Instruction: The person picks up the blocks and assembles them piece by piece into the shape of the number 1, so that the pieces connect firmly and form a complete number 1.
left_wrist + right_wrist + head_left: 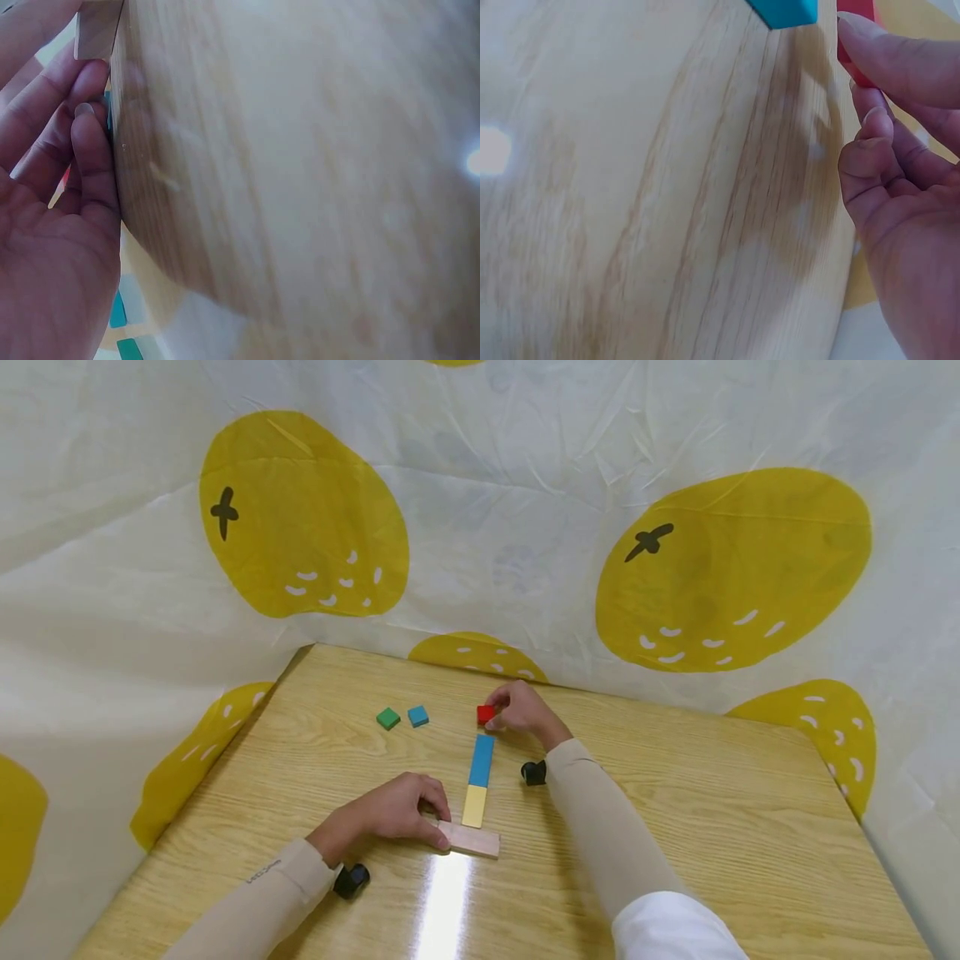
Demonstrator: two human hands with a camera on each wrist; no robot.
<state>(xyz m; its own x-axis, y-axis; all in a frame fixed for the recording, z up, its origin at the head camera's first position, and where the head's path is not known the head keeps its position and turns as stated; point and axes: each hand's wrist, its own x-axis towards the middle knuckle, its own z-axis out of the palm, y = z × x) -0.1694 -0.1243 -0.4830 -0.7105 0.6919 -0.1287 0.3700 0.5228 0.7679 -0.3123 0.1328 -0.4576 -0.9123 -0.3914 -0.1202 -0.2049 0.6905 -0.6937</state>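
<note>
**Two hands at the ends of a block line**

The right hand [525,708] pinches a red cube [485,714] between its curled fingertips, at the far end of the work. The cube sits on the surface [675,827] at the hand's left side, just beyond the far end of a blue bar [482,760]; a small gap appears to separate the two. The bar's long axis runs from the cube back toward the person, and a yellow block [474,806] continues it end to end. At the near end a pale plank [471,841] lies crosswise, touching the yellow block. The left hand [397,814] rests on that plank's left part, fingers bent over it and thumb against its edge; the left wrist view shows fingertips [86,112] pressed to wood. The right hand is the nearer one to the cube; the left is well apart from it. A green cube [387,718] and a small blue cube [417,716] lie side by side, left of the right hand. A lemon-print cloth [480,527] hangs behind.
</note>
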